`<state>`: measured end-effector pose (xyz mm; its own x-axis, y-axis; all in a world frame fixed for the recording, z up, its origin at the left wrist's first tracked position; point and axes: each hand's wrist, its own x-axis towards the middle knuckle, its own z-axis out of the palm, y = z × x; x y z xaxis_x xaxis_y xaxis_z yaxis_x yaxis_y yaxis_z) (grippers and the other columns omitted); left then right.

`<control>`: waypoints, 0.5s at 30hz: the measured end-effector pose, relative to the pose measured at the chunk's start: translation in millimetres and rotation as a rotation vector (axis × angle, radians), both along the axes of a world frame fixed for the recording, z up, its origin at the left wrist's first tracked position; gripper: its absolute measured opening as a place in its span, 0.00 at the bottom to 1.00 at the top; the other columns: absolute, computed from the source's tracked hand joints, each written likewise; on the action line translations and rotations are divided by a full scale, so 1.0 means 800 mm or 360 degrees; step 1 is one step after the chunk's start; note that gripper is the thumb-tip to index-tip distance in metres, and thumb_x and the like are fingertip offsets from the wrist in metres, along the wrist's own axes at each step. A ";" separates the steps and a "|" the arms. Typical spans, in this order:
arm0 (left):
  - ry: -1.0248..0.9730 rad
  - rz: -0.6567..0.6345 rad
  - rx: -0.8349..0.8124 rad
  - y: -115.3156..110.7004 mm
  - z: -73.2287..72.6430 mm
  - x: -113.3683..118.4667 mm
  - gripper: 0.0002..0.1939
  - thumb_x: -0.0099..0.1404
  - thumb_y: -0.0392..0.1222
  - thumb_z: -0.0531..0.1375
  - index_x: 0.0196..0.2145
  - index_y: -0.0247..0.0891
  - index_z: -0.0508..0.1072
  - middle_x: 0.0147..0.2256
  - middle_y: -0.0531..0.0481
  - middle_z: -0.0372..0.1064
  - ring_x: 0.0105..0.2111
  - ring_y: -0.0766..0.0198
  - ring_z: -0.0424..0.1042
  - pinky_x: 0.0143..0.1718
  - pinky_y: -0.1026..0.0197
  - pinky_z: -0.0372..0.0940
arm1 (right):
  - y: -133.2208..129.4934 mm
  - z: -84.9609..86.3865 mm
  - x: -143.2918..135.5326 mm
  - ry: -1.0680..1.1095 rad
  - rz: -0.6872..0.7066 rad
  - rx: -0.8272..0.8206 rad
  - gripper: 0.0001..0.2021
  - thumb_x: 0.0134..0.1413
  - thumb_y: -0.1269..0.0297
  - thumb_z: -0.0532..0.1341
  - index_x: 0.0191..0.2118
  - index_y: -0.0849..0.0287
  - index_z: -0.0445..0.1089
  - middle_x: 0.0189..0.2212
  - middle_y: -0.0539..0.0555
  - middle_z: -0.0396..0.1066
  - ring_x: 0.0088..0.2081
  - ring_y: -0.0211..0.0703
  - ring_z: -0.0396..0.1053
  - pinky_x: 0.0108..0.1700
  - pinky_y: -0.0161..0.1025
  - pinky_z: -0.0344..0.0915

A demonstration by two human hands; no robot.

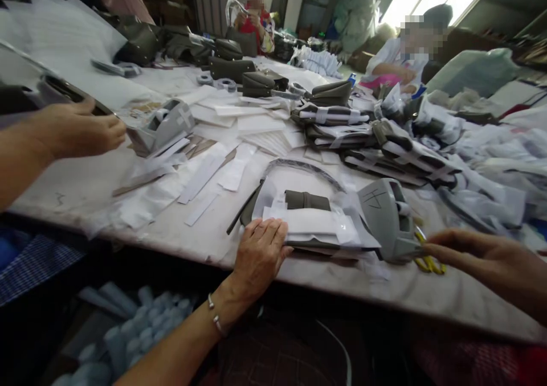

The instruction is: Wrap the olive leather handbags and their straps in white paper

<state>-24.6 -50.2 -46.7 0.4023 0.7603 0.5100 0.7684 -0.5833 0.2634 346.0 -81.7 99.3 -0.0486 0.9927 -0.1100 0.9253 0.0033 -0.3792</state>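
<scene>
My left hand (260, 252), with a bracelet at the wrist, lies on the left front corner of a dark handbag (307, 201). Its fingers rest flat on the white paper (307, 224) wrapped across the bag. The bag's handle (305, 165), in clear plastic, arches over the back. At the bag's right end stands a grey tape dispenser (378, 212) with black handwriting. My right hand (478, 255) has its fingers pinched together at the dispenser's front tip; what is between them is too small to make out. Yellow-handled scissors (429, 265) lie just behind those fingertips.
A co-worker's hand (81, 127) reaches in from the left beside another tape dispenser (166, 124). Paper strips (205, 172) lie left of the bag. Wrapped bags (397, 152) are piled at the right. Two people work across the table. White rolls (145, 323) sit below the edge.
</scene>
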 end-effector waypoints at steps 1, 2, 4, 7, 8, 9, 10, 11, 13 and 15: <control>-0.0002 0.0001 -0.0003 0.000 0.000 0.000 0.19 0.69 0.43 0.59 0.55 0.36 0.66 0.53 0.43 0.71 0.54 0.54 0.68 0.59 0.47 0.55 | 0.017 0.013 -0.038 -0.0013 0.0057 -0.0024 0.16 0.56 0.45 0.58 0.32 0.48 0.77 0.29 0.53 0.77 0.29 0.50 0.74 0.31 0.43 0.68; -0.0003 -0.0003 -0.0002 0.000 0.000 0.000 0.19 0.69 0.43 0.59 0.55 0.36 0.66 0.53 0.43 0.71 0.54 0.54 0.68 0.59 0.47 0.55 | 0.037 0.022 -0.077 -0.0017 0.0165 -0.0067 0.15 0.56 0.47 0.59 0.32 0.50 0.77 0.30 0.52 0.77 0.31 0.48 0.73 0.34 0.41 0.68; -0.0007 -0.0015 0.0004 -0.001 0.002 0.000 0.18 0.70 0.43 0.58 0.55 0.36 0.66 0.52 0.43 0.71 0.54 0.54 0.68 0.59 0.47 0.56 | 0.079 0.030 -0.151 -0.0038 0.0520 -0.0138 0.11 0.56 0.53 0.60 0.31 0.53 0.76 0.30 0.51 0.77 0.31 0.44 0.72 0.37 0.38 0.66; -0.0040 -0.0025 0.0009 -0.001 0.004 0.001 0.18 0.71 0.44 0.57 0.55 0.35 0.65 0.52 0.43 0.71 0.54 0.55 0.69 0.59 0.48 0.56 | 0.136 0.019 -0.237 -0.0227 0.1026 -0.0220 0.08 0.55 0.64 0.60 0.32 0.55 0.77 0.29 0.49 0.76 0.31 0.39 0.70 0.36 0.34 0.61; -0.0054 -0.0020 0.0015 -0.001 0.004 0.001 0.18 0.71 0.44 0.56 0.55 0.35 0.65 0.51 0.43 0.72 0.53 0.55 0.69 0.59 0.48 0.56 | 0.152 0.013 -0.258 -0.0297 0.1147 -0.0258 0.07 0.53 0.65 0.61 0.32 0.55 0.77 0.28 0.49 0.76 0.30 0.38 0.70 0.34 0.33 0.59; -0.0066 -0.0016 0.0019 -0.001 0.003 0.001 0.17 0.71 0.44 0.56 0.55 0.35 0.66 0.51 0.43 0.72 0.53 0.55 0.69 0.59 0.48 0.56 | 0.166 0.005 -0.276 -0.0372 0.1240 -0.0294 0.06 0.52 0.65 0.62 0.33 0.55 0.77 0.28 0.49 0.76 0.30 0.38 0.69 0.33 0.33 0.58; -0.0075 -0.0013 0.0021 -0.001 0.002 0.001 0.17 0.71 0.44 0.55 0.55 0.34 0.66 0.51 0.43 0.72 0.53 0.54 0.69 0.59 0.48 0.56 | 0.178 -0.002 -0.291 -0.0464 0.1311 -0.0332 0.06 0.51 0.65 0.63 0.33 0.55 0.78 0.28 0.50 0.76 0.30 0.39 0.69 0.32 0.33 0.56; -0.0084 -0.0010 0.0018 -0.001 0.001 0.001 0.17 0.71 0.44 0.55 0.55 0.34 0.66 0.50 0.43 0.72 0.53 0.54 0.69 0.59 0.48 0.56 | 0.188 -0.009 -0.304 -0.0573 0.1365 -0.0367 0.06 0.50 0.66 0.64 0.34 0.56 0.78 0.27 0.50 0.76 0.29 0.39 0.70 0.31 0.34 0.55; -0.0104 -0.0009 0.0005 -0.001 -0.002 0.001 0.18 0.71 0.44 0.55 0.55 0.33 0.66 0.51 0.43 0.72 0.53 0.54 0.69 0.59 0.48 0.56 | 0.205 -0.023 -0.326 -0.0828 0.1462 -0.0418 0.05 0.49 0.67 0.65 0.33 0.58 0.79 0.26 0.52 0.76 0.29 0.41 0.70 0.30 0.35 0.54; -0.0126 -0.0013 -0.0017 0.000 -0.005 0.001 0.17 0.72 0.44 0.55 0.55 0.34 0.66 0.52 0.43 0.72 0.53 0.54 0.68 0.59 0.48 0.56 | 0.217 -0.035 -0.340 -0.1031 0.1597 -0.0438 0.03 0.49 0.68 0.66 0.31 0.60 0.78 0.25 0.53 0.75 0.29 0.42 0.70 0.32 0.37 0.54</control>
<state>-24.0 -50.4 -50.4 0.3671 0.7628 0.5323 0.7402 -0.5861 0.3295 74.1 91.8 71.7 -0.6369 0.4863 -0.5982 0.5761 0.8159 0.0498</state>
